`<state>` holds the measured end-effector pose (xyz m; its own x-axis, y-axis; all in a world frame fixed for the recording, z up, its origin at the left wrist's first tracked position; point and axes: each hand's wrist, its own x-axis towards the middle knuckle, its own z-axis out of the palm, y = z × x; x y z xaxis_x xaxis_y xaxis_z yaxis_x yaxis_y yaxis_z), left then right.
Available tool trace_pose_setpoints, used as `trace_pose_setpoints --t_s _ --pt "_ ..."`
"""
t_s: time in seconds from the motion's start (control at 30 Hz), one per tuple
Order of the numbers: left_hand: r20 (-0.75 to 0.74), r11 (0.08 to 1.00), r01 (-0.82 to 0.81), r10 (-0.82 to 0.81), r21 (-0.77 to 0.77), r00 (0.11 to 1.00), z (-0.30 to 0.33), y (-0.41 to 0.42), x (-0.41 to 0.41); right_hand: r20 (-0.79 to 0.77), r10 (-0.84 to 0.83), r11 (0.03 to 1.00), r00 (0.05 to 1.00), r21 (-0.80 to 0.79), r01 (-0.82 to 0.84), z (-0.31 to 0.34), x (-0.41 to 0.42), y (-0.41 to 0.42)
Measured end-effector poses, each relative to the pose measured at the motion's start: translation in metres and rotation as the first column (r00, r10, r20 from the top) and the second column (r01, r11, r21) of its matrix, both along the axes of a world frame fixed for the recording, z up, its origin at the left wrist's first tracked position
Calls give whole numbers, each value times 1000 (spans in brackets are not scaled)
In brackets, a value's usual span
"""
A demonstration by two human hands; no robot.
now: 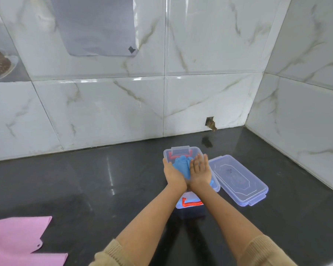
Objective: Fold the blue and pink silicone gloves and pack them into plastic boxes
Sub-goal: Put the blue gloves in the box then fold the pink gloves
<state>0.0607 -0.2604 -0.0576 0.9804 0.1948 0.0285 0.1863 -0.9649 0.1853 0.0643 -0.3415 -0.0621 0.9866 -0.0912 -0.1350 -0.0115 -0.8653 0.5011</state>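
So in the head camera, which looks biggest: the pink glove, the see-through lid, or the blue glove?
1. Pink glove, though it is nearest the camera and cut off.
2. Lid.
3. Blue glove, partly hidden under both hands.

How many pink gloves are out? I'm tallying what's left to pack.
2: both pink gloves lie overlapping on the counter's near-left corner, partly cut off by the frame edge; more could be hidden outside it.
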Motion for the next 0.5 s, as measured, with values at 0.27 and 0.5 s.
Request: trace_pose_setpoints --t_s 0.27,0.5 --pt "180 948 268 -298 173 937 12 38 -18 367 123 923 922 300 -242 21 -10 35" --pt "191 982 72 -105 174 976 15 125 -42 397 294 781 869 424 -458 25 -21 122"
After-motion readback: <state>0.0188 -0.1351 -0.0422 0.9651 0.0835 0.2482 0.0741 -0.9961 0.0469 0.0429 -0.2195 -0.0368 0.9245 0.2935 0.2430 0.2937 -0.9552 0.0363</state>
